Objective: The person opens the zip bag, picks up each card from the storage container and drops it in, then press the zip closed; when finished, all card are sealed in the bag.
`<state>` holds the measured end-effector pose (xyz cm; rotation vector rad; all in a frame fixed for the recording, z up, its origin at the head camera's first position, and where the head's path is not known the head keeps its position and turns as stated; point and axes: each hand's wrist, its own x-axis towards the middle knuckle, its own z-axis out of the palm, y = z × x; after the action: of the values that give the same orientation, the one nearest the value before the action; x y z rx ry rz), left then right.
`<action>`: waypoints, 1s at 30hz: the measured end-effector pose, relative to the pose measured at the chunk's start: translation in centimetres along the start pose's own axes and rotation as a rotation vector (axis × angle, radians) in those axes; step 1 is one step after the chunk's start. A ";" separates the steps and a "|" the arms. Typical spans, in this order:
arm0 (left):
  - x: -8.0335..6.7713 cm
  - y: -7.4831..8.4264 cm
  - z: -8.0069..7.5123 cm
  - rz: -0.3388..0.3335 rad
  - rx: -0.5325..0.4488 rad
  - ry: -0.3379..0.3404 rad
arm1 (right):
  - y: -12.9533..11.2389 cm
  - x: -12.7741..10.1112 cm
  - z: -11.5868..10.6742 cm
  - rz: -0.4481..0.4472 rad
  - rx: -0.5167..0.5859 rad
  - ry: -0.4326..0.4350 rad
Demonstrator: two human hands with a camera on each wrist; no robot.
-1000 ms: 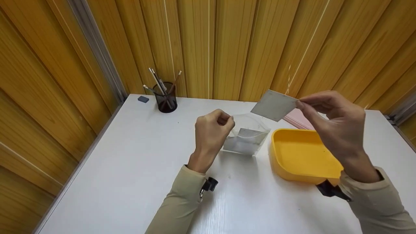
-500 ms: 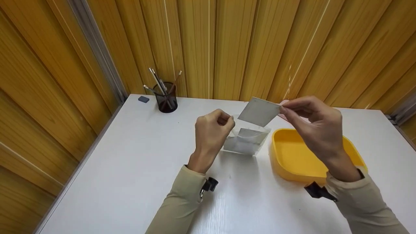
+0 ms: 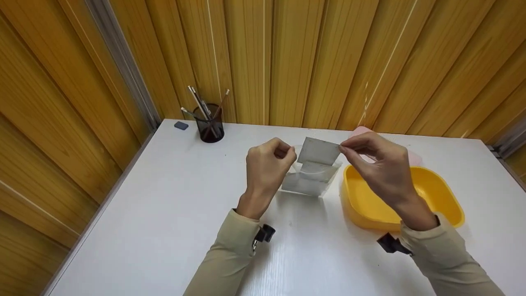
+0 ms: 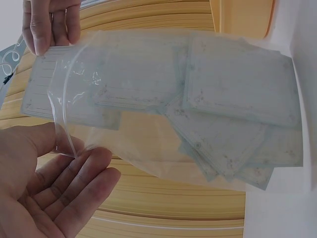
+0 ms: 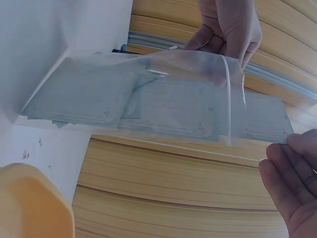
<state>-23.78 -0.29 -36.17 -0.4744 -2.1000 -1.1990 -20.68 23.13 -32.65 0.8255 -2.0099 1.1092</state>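
Observation:
My left hand (image 3: pixel 265 174) pinches the rim of a clear zip-top plastic bag (image 4: pixel 141 141) at its mouth, and the bag stands upright on the white table. Inside lie several pale grey-green lined cards (image 4: pixel 242 84), loosely stacked and askew towards the bottom. Between thumb and fingertips, my right hand (image 3: pixel 382 170) holds one more such card (image 3: pixel 318 151) by its corner. That card's lower part is within the bag's mouth, and its upper part sticks out past the zip strip, as the right wrist view (image 5: pixel 267 116) shows.
To the right of the bag is a yellow tray (image 3: pixel 374 224), partly behind my right forearm. Behind it lies a flat pink item (image 3: pixel 362 130). A black mesh cup (image 3: pixel 211 133) with pencils and a dark eraser (image 3: pixel 181 125) are at the back left, near the wood-patterned wall.
My right hand has moved left and down with the card, from above and right of the bag into its mouth. The left hand and the bag have stayed in place.

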 end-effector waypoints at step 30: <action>-0.2 0.1 0.0 -0.009 0.014 -0.009 | 0.6 -1.3 0.7 0.117 -0.115 -0.256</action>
<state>-23.53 -0.20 -36.25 -0.4651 -2.1190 -1.1893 -20.62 23.06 -34.23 0.8328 -2.3371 0.9805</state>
